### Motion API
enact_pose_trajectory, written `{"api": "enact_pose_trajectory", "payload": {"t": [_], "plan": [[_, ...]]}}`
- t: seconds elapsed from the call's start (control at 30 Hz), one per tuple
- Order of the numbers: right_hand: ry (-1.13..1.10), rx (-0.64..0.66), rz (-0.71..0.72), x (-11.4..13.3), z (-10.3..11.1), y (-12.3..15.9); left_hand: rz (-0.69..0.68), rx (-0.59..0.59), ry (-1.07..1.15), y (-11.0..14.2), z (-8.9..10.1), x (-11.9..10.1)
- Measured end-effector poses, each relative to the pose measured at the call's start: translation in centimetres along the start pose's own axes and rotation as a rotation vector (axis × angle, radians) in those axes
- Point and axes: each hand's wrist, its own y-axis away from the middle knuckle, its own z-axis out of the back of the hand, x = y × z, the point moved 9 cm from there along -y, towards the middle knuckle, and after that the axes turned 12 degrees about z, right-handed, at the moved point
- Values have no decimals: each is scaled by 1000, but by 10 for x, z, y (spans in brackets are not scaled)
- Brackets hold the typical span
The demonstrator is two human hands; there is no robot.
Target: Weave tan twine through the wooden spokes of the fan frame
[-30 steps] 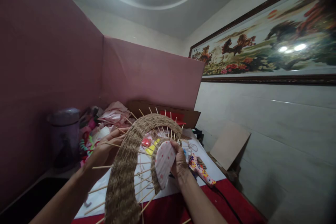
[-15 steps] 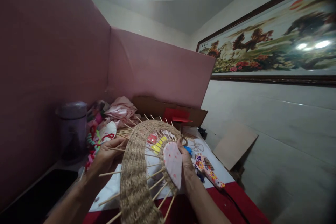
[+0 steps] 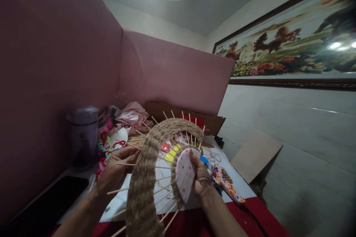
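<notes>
A half-round piece of weaving in brown twine curves in front of me, with thin wooden sticks fanning out through it. Its centre is a white padded piece with red spots, edged in twine. My right hand grips this padded piece, thumb on its face and fingers behind. My left hand is closed at the band's outer left edge, among the stick ends; the band partly hides its fingertips. Through the gap between band and centre a yellow item and a red one show on the table.
A flowered glue gun with a black cord lies right on the white and red table. Left stand a lidded tumbler, coloured trinkets and crumpled pink material. Behind are a cardboard strip and a pink partition.
The weaving has turned and tilted, its far end swinging up and to the right. My right thumb now lies further over the padded piece. The whole view has shifted slightly.
</notes>
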Motion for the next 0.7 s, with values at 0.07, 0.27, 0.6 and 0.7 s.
{"api": "enact_pose_trajectory", "payload": {"t": [0.07,0.27,0.6,0.7], "plan": [[-3,-45,-10,0,6,-2,-17,-14,-66,0,-1,1],[-18,-109,42,11,12,-6,-30,-47,-168,-5,1,7],[-42,-148,152,30,16,-11,-72,-7,-236,-4,-1,9],[-52,-170,172,33,18,-13,-102,6,-297,1,-5,3]]}}
